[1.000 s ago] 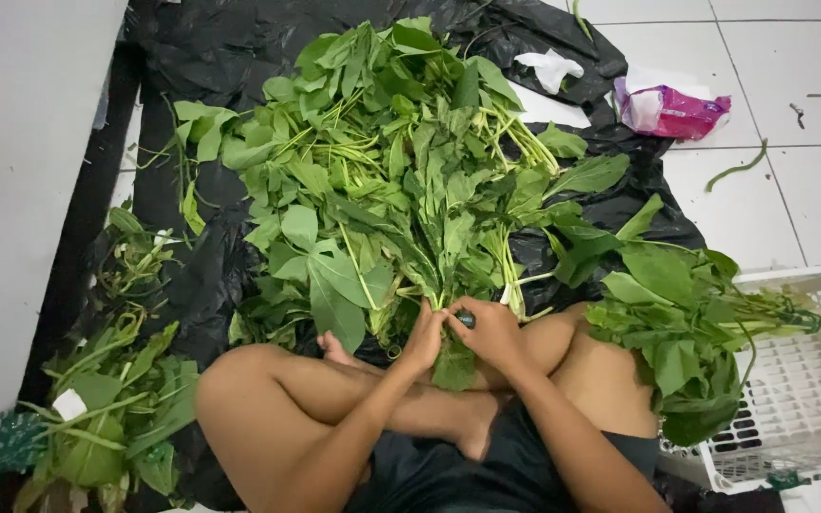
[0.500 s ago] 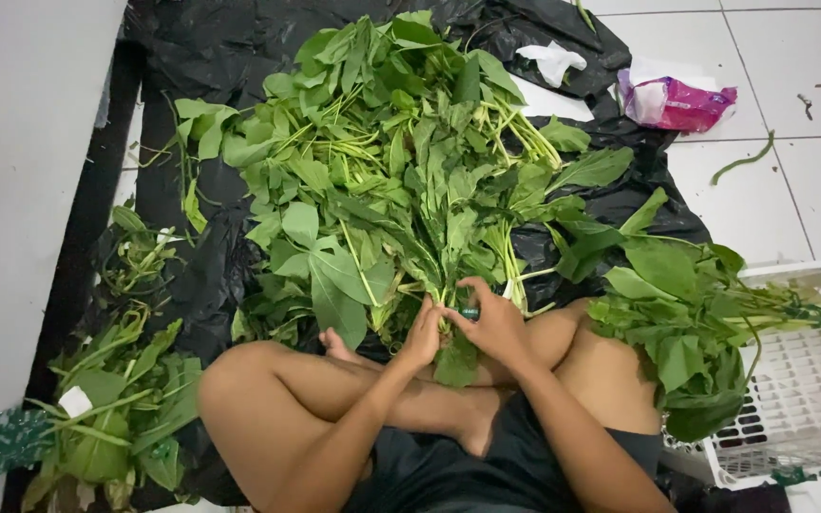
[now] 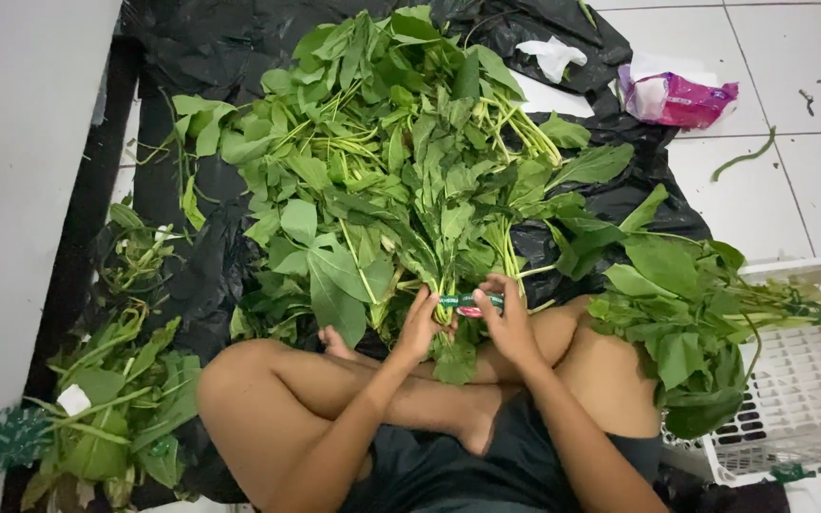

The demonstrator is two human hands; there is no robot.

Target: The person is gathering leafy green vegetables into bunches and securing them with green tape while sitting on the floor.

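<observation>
My left hand (image 3: 420, 323) and right hand (image 3: 508, 321) both pinch the green band (image 3: 472, 301) stretched crosswise between them, around the stems of a leafy bunch (image 3: 448, 237) whose long axis runs away from my lap. Beyond lies the big leaf pile (image 3: 382, 142) on black plastic sheeting (image 3: 192, 285); more greens (image 3: 686, 313) overhang a white basket (image 3: 791, 380) at my right.

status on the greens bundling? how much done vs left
Done: tied bundles lie in the white basket and at the person's left. In hand: left hand and right hand pull a green band round one bunch's stems. Left: the big loose pile on black plastic.
</observation>
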